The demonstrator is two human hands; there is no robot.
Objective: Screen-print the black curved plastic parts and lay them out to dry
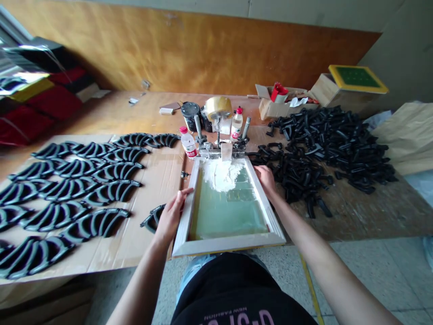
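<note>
Wooden table: left hand outstretched, right hand bent inward, flanking screen frame; openness, grip unclear

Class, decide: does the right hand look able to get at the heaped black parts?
Probably yes: the right hand is beside the pale frame, and the black parts lie close by with nothing visible between.

Framed screen at the desk's near edge, before clamp and bottles; left, parts rowed on cardboard; right, heaped pieces, carton behind; far left, perhaps stacked boxes.
</note>
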